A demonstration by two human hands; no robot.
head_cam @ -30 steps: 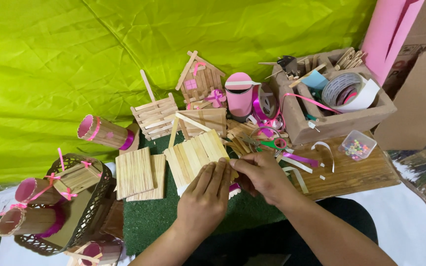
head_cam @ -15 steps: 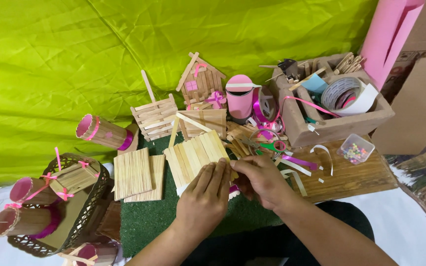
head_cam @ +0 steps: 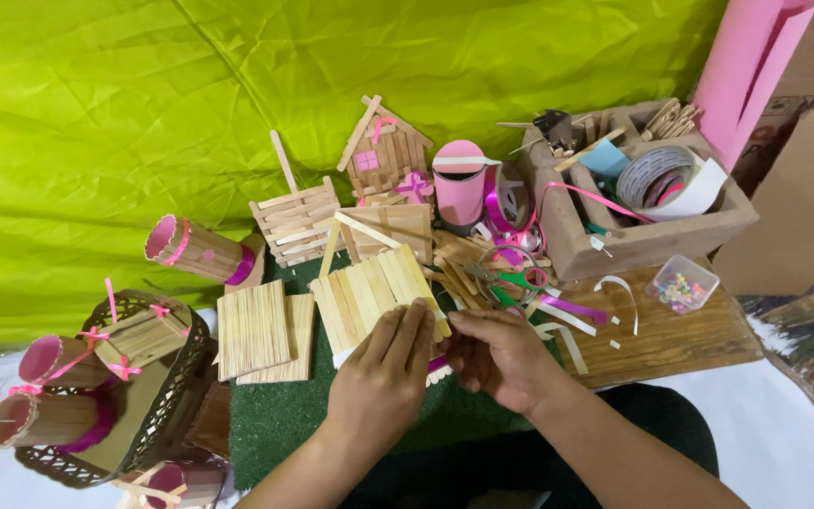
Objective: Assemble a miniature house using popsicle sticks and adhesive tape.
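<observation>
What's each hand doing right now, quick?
Left hand: open, fingers flat on the panel of craft sticks.
Right hand: fingers curled at the panel's edge; grip cannot be told.

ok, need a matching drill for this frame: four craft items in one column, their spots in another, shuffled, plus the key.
Items:
1. flat panel of pale wooden sticks
2. small wooden stick house with pink bow
3. clear plastic box of coloured beads
4. roll of white tape

Places:
A. inside the brown box
B. under the left hand's fingertips
C. against the green cloth
D. on the wooden board, right

Pairs: 1-B, 2-C, 3-D, 4-A
</observation>
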